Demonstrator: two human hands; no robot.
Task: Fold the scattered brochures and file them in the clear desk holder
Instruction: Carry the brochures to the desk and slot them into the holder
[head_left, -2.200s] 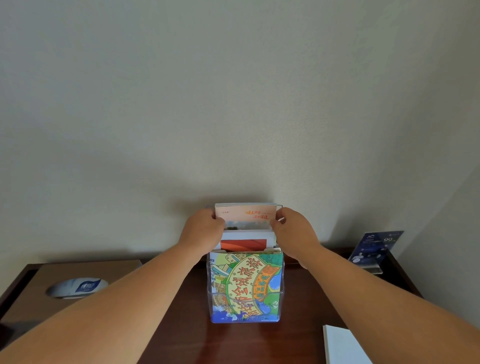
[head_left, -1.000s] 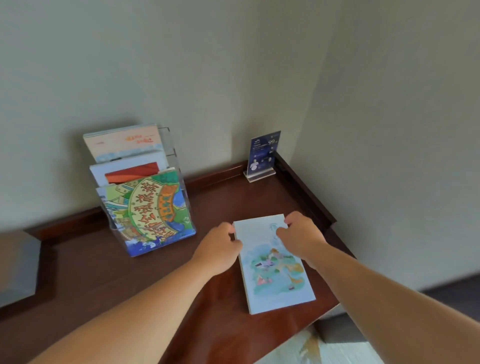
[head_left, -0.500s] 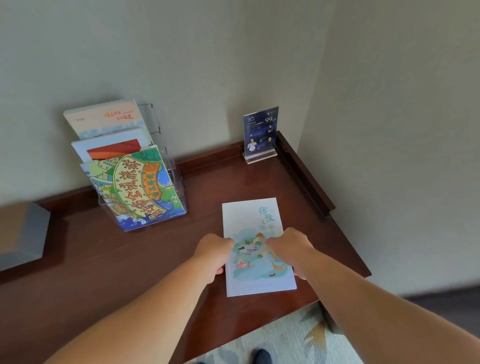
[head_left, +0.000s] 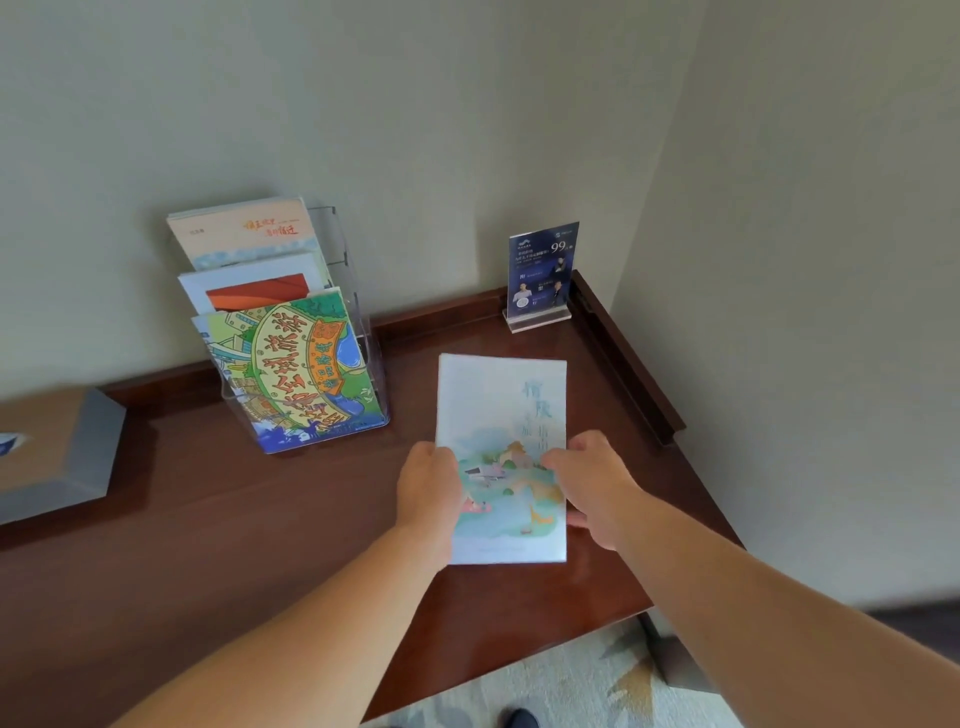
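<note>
A pale blue brochure (head_left: 501, 410) with a pastel landscape drawing is above the dark wooden desk (head_left: 218, 525), its near end raised. My left hand (head_left: 428, 486) grips its left edge and my right hand (head_left: 592, 483) grips its right edge. The clear desk holder (head_left: 358, 291) stands to the left against the wall. It has three tiers, with a cream brochure at the back, a white and orange one in the middle and a colourful cartoon one (head_left: 296, 369) in front.
A small blue sign in an acrylic stand (head_left: 540, 275) sits in the back right corner. A brown tissue box (head_left: 57, 452) lies at the left edge. The desk has a raised rim (head_left: 631, 364) along the right side and a patterned carpet (head_left: 566, 686) below.
My hands left the holder after the cream brochure went into its back tier, moved right to the pale blue brochure, took it by both sides and pulled it nearer.
</note>
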